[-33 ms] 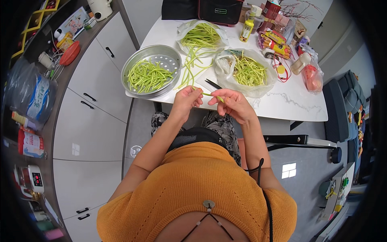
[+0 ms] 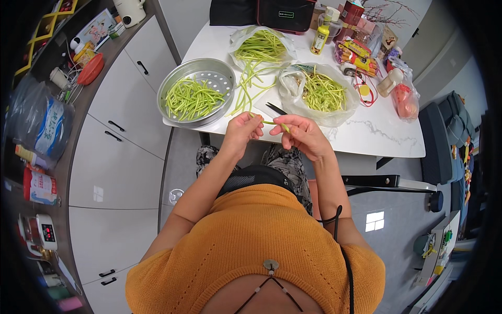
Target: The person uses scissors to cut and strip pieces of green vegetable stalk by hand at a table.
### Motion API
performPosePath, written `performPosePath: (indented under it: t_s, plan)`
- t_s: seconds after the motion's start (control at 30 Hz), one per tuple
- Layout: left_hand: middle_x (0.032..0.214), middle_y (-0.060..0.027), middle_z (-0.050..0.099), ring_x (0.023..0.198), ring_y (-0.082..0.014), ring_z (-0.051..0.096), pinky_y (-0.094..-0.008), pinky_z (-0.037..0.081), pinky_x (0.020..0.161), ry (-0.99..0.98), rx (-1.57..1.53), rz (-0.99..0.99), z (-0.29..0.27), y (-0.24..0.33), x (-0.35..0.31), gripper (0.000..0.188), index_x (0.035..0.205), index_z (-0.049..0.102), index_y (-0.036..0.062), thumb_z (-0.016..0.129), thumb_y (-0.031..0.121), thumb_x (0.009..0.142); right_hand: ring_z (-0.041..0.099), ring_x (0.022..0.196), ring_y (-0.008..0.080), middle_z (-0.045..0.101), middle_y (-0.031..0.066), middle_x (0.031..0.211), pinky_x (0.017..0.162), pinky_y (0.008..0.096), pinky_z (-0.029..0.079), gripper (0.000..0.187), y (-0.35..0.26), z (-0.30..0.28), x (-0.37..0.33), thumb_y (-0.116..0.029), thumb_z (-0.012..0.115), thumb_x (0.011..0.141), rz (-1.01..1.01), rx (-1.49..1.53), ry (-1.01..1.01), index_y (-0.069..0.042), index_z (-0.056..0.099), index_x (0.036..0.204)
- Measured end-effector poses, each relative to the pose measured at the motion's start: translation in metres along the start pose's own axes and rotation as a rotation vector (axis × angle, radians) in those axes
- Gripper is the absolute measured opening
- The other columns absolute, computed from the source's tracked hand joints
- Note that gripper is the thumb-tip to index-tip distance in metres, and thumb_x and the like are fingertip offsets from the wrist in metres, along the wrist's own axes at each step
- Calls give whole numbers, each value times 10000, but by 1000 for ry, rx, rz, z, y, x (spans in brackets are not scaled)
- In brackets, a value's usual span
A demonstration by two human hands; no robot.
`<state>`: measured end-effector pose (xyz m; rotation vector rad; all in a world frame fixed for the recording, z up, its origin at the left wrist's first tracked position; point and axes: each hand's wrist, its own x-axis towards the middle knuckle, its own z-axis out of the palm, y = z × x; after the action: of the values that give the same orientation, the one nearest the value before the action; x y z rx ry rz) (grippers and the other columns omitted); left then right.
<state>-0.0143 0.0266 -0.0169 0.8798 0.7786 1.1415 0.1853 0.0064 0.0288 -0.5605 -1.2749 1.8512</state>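
Just off the front edge of the table, a thin green vegetable stem [image 2: 269, 122] stretches between my two hands. My left hand [image 2: 243, 131] pinches one end of it with thumb and forefinger. The other end sits in the fingertips of my right hand [image 2: 303, 135]. Short cut pieces [image 2: 193, 98] lie in a round metal steamer pan [image 2: 168, 73] with a holed bottom, at the left. Long whole stems [image 2: 261, 46] fill a plastic bag behind, some spilling onto the table. To the right, another plastic bag [image 2: 289, 89] holds more green-yellow stems and bits.
Black scissors or a similar dark tool [image 2: 275, 108] lies on the white table [image 2: 376, 131], near my right hand. Farther right are a yellow bottle [image 2: 320, 39], packaged food [image 2: 357, 57] and a bagged red item [image 2: 405, 99]. White cabinets [image 2: 117, 172] stand along my left side.
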Motion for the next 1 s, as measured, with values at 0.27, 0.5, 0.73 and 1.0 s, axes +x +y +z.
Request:
performPosePath:
  t_s: [0.27, 0.5, 0.73, 1.0]
  plan:
    - [723, -8, 590, 590, -72, 534, -189, 422, 549, 2, -5, -42, 1, -1, -1, 133, 855, 573, 51, 572, 181, 882, 515, 610, 52, 623, 32, 884, 590, 182, 441, 300, 0, 7, 1, -133, 513, 900, -62, -259, 179, -30, 544, 1181]
    - [731, -12, 590, 595, -74, 539, -191, 425, 551, -7, 0, -41, 0, -4, -3, 137, 858, 574, 47, 570, 182, 884, 518, 590, 58, 606, 34, 779, 554, 175, 425, 234, 8, 12, 1, -123, 467, 932, -183, -482, 301, 6, 570, 1098]
    - [732, -15, 585, 596, -76, 541, -191, 427, 552, 39, 29, -12, 4, -2, -6, 133, 843, 568, 45, 573, 172, 881, 526, 569, 65, 604, 40, 770, 526, 181, 429, 253, 13, 9, 2, -125, 447, 937, -217, -520, 348, 18, 562, 1112]
    - [741, -30, 580, 617, -82, 557, -199, 444, 572, 105, 68, 190, 11, 2, -9, 95, 844, 560, 25, 597, 111, 859, 528, 605, 70, 621, 49, 870, 564, 187, 449, 342, 9, 10, 2, -174, 443, 943, -142, -284, 395, 21, 487, 1220]
